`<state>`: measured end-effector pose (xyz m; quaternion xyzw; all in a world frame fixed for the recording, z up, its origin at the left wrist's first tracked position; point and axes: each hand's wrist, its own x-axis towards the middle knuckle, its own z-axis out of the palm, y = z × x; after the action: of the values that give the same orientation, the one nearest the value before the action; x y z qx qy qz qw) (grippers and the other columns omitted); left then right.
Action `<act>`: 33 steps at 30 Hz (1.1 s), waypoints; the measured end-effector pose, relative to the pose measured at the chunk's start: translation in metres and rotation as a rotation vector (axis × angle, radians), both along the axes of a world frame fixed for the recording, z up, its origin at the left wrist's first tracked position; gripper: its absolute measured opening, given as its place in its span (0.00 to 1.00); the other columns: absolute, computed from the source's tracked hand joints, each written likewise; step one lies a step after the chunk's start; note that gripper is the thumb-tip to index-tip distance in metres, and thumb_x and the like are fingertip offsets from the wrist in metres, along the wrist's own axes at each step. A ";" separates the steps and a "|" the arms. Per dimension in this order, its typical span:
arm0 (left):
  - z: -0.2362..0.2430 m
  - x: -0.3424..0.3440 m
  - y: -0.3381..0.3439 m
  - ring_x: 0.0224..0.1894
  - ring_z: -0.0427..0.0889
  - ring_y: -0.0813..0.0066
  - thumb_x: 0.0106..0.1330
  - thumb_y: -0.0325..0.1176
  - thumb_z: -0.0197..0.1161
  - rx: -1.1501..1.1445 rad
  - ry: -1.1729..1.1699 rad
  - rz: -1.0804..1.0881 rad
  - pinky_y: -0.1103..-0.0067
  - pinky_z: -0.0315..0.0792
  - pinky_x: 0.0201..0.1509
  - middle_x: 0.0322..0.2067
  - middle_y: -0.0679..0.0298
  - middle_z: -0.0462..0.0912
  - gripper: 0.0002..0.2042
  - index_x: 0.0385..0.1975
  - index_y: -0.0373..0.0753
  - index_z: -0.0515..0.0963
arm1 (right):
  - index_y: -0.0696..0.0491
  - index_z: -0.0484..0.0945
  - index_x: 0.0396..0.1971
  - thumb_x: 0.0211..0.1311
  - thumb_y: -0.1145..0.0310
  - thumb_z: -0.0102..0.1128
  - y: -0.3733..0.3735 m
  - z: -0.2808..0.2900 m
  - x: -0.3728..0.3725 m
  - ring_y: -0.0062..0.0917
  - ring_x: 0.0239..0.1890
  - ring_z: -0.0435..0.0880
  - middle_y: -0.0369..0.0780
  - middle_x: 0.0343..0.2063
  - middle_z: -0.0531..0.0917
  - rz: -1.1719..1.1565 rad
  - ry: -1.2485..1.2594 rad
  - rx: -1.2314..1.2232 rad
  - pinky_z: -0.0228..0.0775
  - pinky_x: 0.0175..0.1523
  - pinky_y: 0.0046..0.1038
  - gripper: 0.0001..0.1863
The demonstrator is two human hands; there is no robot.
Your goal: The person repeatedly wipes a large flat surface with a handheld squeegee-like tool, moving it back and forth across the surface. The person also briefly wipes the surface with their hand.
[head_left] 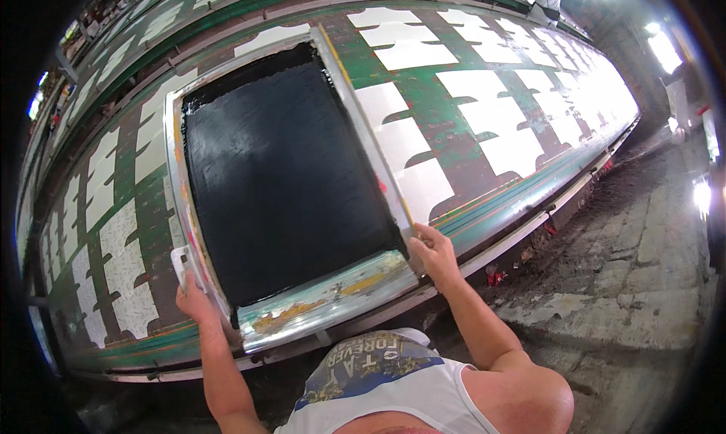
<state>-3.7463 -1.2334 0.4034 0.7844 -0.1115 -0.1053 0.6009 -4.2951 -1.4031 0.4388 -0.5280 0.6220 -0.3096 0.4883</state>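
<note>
A large screen printing frame [369,147] with a metal rim lies at a slant over the long table, its inner field [276,169] coated in glossy black. My left hand [195,302] is closed on the frame's left side, at a white handle [181,261]. My right hand [435,252] grips the right rail near its lower corner. The near end bar [325,298] is smeared with yellow and pale paint. Beside and beyond the frame, rows of white cut fabric pieces [491,131] are laid out; some at the left [132,290] carry a faint pattern.
The green and brown table [431,101] stretches right, with a metal rail [529,224] along its near edge. A worn concrete floor [620,298] runs alongside. Another similar table [174,3] stands beyond, and a co-worker [543,1] in white is at the top right.
</note>
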 end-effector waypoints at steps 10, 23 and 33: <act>-0.020 -0.196 -0.084 0.38 0.88 0.69 0.78 0.42 0.71 -0.013 0.048 0.002 0.69 0.80 0.46 0.38 0.57 0.91 0.19 0.46 0.26 0.88 | 0.63 0.81 0.70 0.70 0.65 0.73 -0.087 -0.015 -0.176 0.22 0.43 0.85 0.39 0.42 0.87 -0.047 0.009 0.088 0.77 0.49 0.27 0.31; -0.013 -0.267 -0.112 0.34 0.86 0.68 0.78 0.46 0.71 0.104 -0.110 0.021 0.68 0.79 0.41 0.33 0.56 0.91 0.23 0.42 0.24 0.88 | 0.60 0.83 0.68 0.70 0.66 0.72 -0.118 -0.016 -0.242 0.21 0.39 0.88 0.41 0.39 0.91 -0.023 0.111 0.088 0.80 0.46 0.27 0.29; -0.028 -0.269 -0.110 0.34 0.86 0.71 0.78 0.43 0.71 0.178 -0.109 0.001 0.68 0.79 0.41 0.33 0.58 0.91 0.20 0.42 0.26 0.89 | 0.65 0.85 0.63 0.70 0.68 0.71 -0.116 -0.020 -0.261 0.34 0.38 0.94 0.48 0.40 0.95 0.048 0.313 0.000 0.84 0.48 0.35 0.25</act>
<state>-4.0150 -1.3435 0.3752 0.8394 -0.1339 -0.0719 0.5218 -4.5564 -1.5196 0.4189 -0.5845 0.6776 -0.2116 0.3930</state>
